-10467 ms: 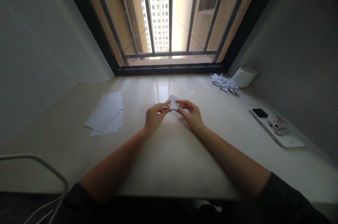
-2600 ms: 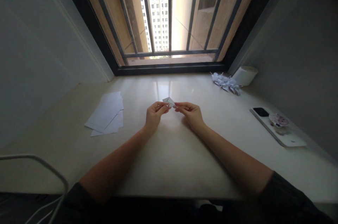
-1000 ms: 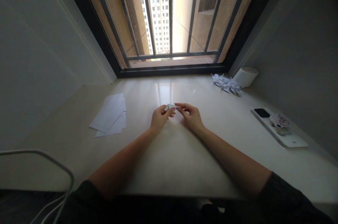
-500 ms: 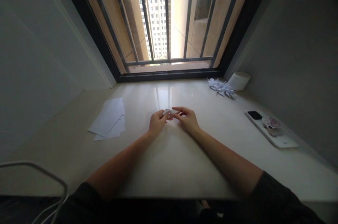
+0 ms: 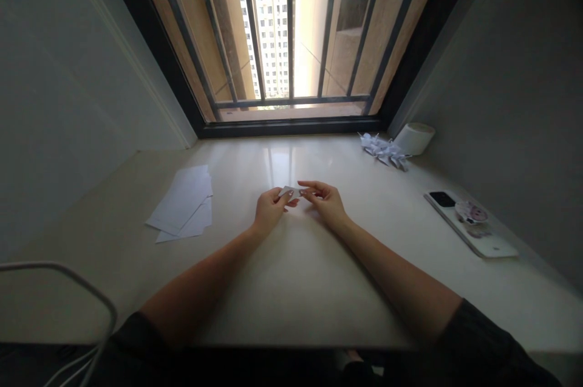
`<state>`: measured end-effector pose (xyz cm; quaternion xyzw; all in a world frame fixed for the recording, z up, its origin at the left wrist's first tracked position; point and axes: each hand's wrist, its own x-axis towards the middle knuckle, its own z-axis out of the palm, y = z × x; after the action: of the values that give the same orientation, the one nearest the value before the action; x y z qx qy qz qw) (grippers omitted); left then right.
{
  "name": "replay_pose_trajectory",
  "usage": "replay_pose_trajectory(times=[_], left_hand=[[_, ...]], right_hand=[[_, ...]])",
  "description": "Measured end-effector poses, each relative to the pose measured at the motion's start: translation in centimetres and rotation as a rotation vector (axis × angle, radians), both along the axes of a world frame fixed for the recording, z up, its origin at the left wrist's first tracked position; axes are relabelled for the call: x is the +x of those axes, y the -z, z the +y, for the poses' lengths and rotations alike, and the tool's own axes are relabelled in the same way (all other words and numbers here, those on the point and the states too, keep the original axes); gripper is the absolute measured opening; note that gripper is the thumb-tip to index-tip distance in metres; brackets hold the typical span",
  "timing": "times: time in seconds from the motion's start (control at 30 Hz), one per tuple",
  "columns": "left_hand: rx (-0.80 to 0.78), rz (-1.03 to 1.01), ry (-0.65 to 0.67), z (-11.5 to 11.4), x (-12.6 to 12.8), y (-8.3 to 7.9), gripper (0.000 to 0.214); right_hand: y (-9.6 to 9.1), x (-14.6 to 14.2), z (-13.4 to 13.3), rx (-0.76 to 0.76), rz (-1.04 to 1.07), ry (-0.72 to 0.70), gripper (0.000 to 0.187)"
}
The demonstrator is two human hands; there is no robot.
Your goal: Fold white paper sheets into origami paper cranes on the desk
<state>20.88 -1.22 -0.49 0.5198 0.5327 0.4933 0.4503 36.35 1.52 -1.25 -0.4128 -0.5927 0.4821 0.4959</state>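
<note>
A small folded piece of white paper (image 5: 290,191) is held up between my two hands over the middle of the pale sill. My left hand (image 5: 269,208) pinches its left side, thumb on top and fingers beneath. At its right edge, the thumb and a finger of my right hand (image 5: 325,202) close on the paper, while the index finger reaches out above. Fingers cover part of the paper, so its exact folds cannot be made out.
Several white paper sheets (image 5: 182,202) lie overlapped on the left. At the back right, a cluster of folded paper pieces (image 5: 385,151) sits beside a white roll (image 5: 415,139). A phone (image 5: 471,226) rests at right; a cable (image 5: 68,271) loops at lower left. Behind stands a barred window (image 5: 291,127).
My right hand has shifted slightly to the right along the paper's edge, and more of the paper shows between the hands. The view has tilted a little.
</note>
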Motion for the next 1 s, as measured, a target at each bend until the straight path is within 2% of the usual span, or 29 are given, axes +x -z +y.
replay_pose_trajectory(times=[0.2, 0.5, 0.73, 1.0], left_hand=[[0.015, -0.010, 0.012, 0.0, -0.1, 0.0, 0.036], [0.043, 0.005, 0.029, -0.2, -0.2, -0.1, 0.039], [0.032, -0.015, 0.041, -0.1, -0.2, -0.1, 0.037], [0.024, -0.058, -0.050, -0.2, 0.0, -0.4, 0.040]], right_hand=[[0.0, 0.0, 0.1, -0.027, 0.044, -0.005, 0.037], [0.9, -0.4, 0.2, 0.063, -0.024, 0.044, 0.031], [0.3, -0.3, -0.2, 0.147, -0.149, 0.101, 0.025], [-0.2, -0.2, -0.4, 0.165, -0.117, 0.139, 0.023]])
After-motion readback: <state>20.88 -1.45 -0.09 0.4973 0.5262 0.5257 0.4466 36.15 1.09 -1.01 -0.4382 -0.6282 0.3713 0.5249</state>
